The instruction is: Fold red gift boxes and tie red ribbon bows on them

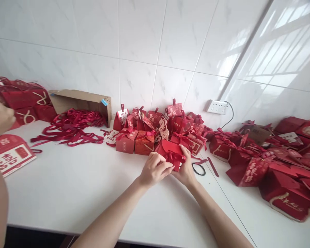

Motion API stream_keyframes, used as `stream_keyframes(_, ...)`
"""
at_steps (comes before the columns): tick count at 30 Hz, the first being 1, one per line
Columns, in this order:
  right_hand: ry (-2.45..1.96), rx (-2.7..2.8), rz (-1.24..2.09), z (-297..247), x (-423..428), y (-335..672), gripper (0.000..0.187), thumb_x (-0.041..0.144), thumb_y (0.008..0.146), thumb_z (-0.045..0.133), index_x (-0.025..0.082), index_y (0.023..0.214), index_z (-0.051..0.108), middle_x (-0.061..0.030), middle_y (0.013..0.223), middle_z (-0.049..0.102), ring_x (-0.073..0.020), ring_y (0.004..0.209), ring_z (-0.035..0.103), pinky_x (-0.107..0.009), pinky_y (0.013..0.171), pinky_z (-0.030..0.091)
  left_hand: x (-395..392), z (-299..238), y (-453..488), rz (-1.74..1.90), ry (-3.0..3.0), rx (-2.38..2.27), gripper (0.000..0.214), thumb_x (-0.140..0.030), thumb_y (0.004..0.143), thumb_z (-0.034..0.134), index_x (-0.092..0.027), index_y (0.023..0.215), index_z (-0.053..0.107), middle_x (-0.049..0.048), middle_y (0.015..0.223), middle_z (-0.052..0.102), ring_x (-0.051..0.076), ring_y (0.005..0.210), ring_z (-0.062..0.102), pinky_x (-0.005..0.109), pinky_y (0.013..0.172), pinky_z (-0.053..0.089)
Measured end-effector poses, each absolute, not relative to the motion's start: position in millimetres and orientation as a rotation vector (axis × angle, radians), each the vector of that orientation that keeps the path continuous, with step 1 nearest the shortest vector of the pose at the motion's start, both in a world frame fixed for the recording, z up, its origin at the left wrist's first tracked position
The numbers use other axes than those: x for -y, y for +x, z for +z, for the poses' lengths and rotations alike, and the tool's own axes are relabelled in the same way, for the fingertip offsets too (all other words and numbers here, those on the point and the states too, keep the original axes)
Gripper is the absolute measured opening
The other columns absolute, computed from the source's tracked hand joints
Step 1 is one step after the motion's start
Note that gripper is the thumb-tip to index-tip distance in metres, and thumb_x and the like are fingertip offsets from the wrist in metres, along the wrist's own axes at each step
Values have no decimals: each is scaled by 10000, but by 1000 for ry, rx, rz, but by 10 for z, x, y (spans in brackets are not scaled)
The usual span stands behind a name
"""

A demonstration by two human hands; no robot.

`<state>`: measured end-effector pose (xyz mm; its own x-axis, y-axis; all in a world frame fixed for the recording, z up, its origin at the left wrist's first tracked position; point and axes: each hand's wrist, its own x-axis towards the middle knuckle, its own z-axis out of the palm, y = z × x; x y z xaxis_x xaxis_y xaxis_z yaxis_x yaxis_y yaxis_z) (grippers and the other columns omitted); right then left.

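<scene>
A small red gift box is held tilted over the white table. My right hand wraps round the box's right side and underside. With its fingers pinched, my left hand grips the red ribbon, which is tied in a bow on the box's front. The left fingertips partly cover the ribbon's lower end. Just behind stand two more boxes, a red one and an orange-red one, both with bows on top.
Red ribbons spill from a cardboard box. Scissors with black handles lie right of my hands. Larger red boxes crowd the right side. A power strip is on the wall. Another person's hand is at the left.
</scene>
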<state>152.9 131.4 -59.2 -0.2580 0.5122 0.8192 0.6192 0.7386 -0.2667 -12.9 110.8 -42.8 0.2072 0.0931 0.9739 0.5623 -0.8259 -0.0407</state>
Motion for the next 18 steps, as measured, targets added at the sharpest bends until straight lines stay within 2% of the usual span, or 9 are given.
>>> stream_keyframes(3, -868, 1922, -141, -567, -1309, 1526, 945, 464, 709, 675, 236, 1408, 82, -179, 1276, 320, -351, 1220, 396, -590, 933, 412, -1135, -397, -172, -1708, -2096, 611, 26, -202, 799, 615, -198, 790, 590, -7, 684, 483, 121, 652, 471, 256, 648, 436)
stream_keyframes(5, -854, 1918, -128, -553, -1306, 1528, 958, 447, 698, 688, 241, 1408, 77, -177, 1287, 310, -348, 1229, 389, -583, 943, 409, -1172, -369, -205, -1900, -2045, 741, 59, -217, 806, 598, -191, 762, 569, -6, 695, 500, 115, 646, 486, 235, 614, 435)
stream_keyframes(9, -820, 1915, -68, -512, -1279, 1527, 934, 421, 674, 705, 237, 1391, 136, -173, 1301, 314, -342, 1244, 381, -571, 964, 398, -1297, -341, -278, -2374, -1905, 1395, 190, -325, 800, 561, -176, 687, 530, -17, 649, 518, 109, 596, 493, 217, 573, 411)
stream_keyframes(11, -850, 1837, 78, -474, -1250, 1507, 927, 436, 634, 727, 229, 1363, 193, -161, 1295, 351, -337, 1242, 386, -580, 992, 365, -1372, -356, -321, -2581, -1753, 1707, 233, -380, 772, 559, -173, 672, 523, -35, 590, 499, 107, 558, 472, 212, 549, 386)
stream_keyframes(14, -889, 1569, 659, -397, -1195, 1455, 806, 518, 635, 695, 232, 1280, 305, -132, 1251, 455, -310, 1188, 464, -564, 989, 382, -1467, -406, -374, -2816, -1470, 1894, 250, -372, 738, 561, -176, 614, 466, -63, 506, 412, 87, 487, 387, 200, 492, 324)
stream_keyframes(16, -835, 1352, 1191, -342, -1156, 1424, 666, 636, 705, 555, 222, 1200, 389, -129, 1179, 539, -301, 1133, 525, -545, 930, 446, -1502, -442, -388, -2870, -1411, 1949, 251, -353, 728, 558, -179, 591, 439, -72, 477, 371, 80, 461, 346, 199, 470, 300)
stream_keyframes(18, -745, 1166, 1632, -291, -1117, 1408, 659, 733, 741, 377, 207, 1132, 448, -136, 1110, 594, -309, 1104, 554, -543, 857, 495, -1517, -470, -384, -2829, -1462, 2000, 241, -349, 727, 556, -176, 592, 456, -69, 478, 383, 81, 461, 350, 199, 466, 299)
